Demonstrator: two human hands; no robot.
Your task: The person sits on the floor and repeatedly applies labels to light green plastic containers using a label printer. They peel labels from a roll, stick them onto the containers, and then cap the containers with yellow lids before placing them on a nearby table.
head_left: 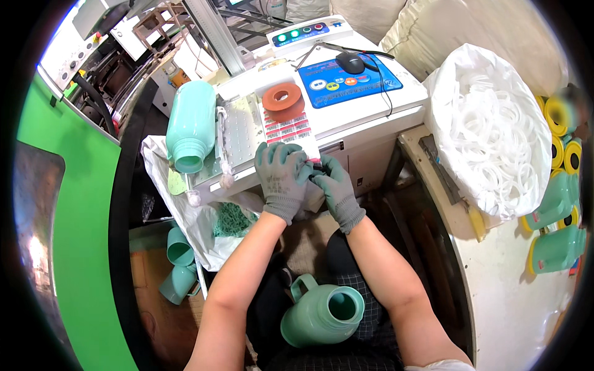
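Note:
Both my hands wear grey-green knit gloves and meet at the front edge of a white machine top [365, 108]. My left hand [282, 176] and my right hand [334, 185] pinch the near end of a white strip of stickers with red print [286, 128], fingertips touching over a small red bit. The strip runs back to an orange-red roll [283, 101]. A mint-green jug with a handle [323, 314] lies in my lap, mouth up. Another mint-green jug [190, 127] lies on its side at the left of the machine top.
A large white bag of white plastic rings [495, 133] stands at the right. Yellow and mint-green parts [560, 204] pile at the far right. Mint-green cups [178, 263] lie low at the left beside a green machine panel [74, 235]. A black mouse [350, 62] rests on a blue pad.

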